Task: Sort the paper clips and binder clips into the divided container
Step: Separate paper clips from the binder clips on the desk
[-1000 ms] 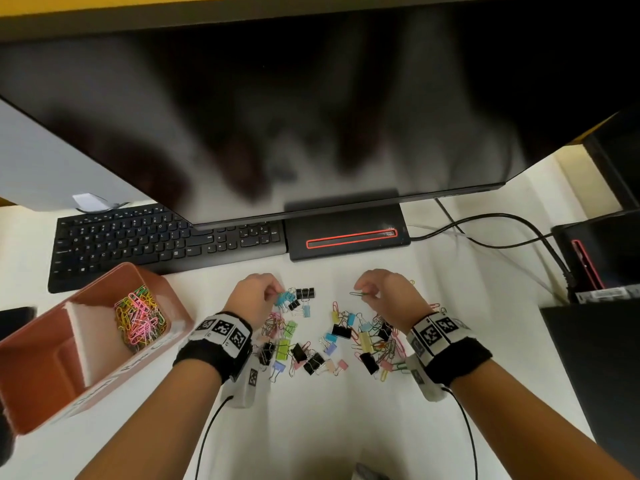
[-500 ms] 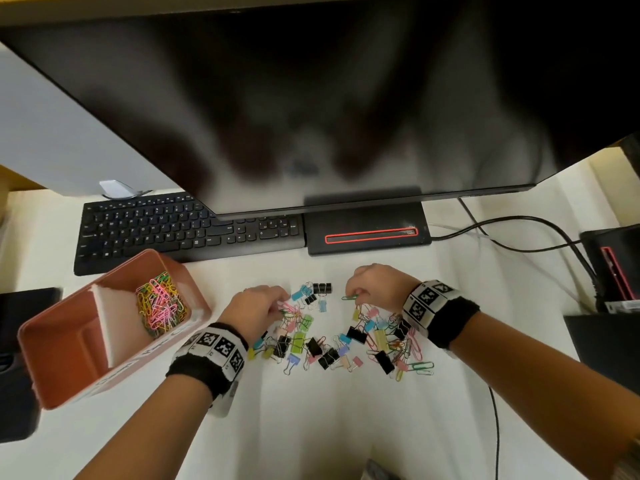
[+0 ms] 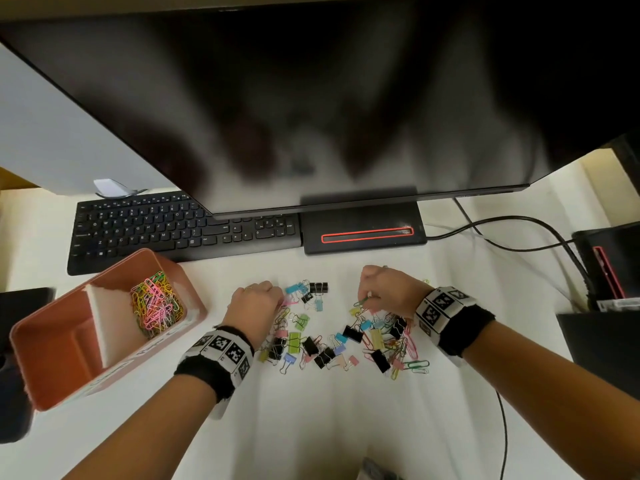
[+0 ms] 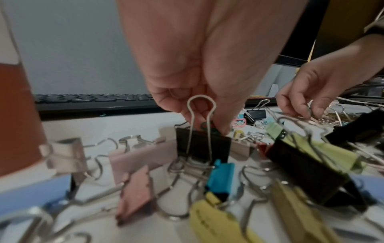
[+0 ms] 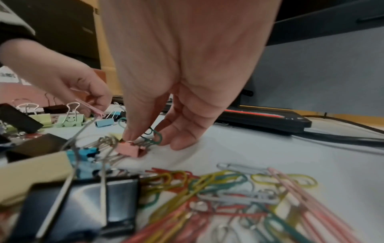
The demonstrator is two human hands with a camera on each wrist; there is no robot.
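Right hand [image 3: 388, 292] fingers pinching green paper clip [image 3: 362, 302] lying slantwise, left hand [image 3: 256, 306] fingers pinching pink paper clip [image 5: 91, 107].

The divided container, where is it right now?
In the head view the divided container sits on the desk's left side, in front of the keyboard, left of the left hand.

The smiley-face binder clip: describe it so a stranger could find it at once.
Start at the black monitor base with the red outline and come toward the clip pile between the two hands. The smiley-face binder clip lies in the left half of the pile, just right of the left hand. It is pale green and alone bears a drawn smile.
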